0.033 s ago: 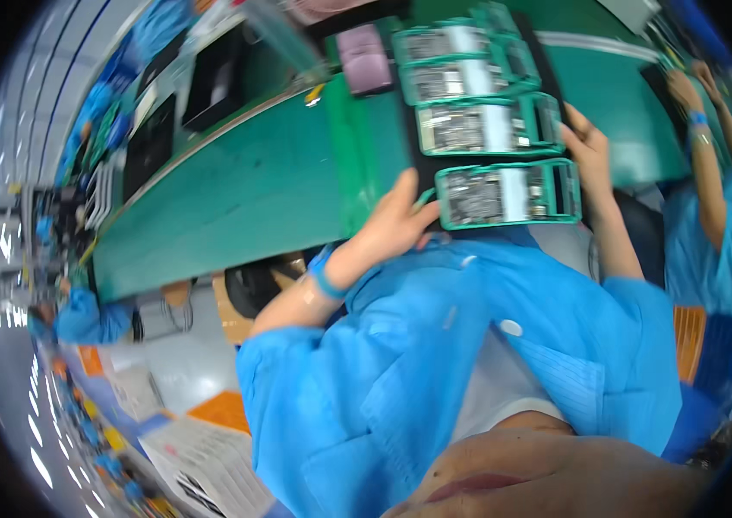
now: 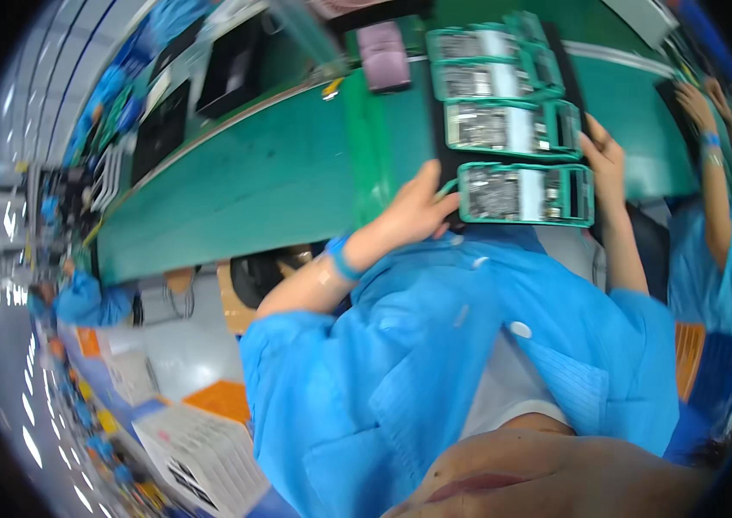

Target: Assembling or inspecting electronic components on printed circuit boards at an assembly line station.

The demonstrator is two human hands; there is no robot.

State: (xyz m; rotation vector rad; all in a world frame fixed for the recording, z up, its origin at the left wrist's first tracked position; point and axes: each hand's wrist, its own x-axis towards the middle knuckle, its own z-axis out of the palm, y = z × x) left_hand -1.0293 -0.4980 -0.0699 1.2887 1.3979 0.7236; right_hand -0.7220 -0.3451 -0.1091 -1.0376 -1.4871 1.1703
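The left hand (image 2: 413, 211) rests on the left end of a green frame (image 2: 526, 193) that has a grey circuit board inside it. Its fingers are bent around that edge. The right hand (image 2: 605, 155) holds the right end, with its fingers curled on the side. The frame sits on a black tray (image 2: 444, 138) at the near edge of the green table (image 2: 254, 190). Three more green frames (image 2: 504, 82) lie in a row behind it. A pink box (image 2: 383, 56) lies further back. Another person's arm (image 2: 711, 147) reaches in at the right.
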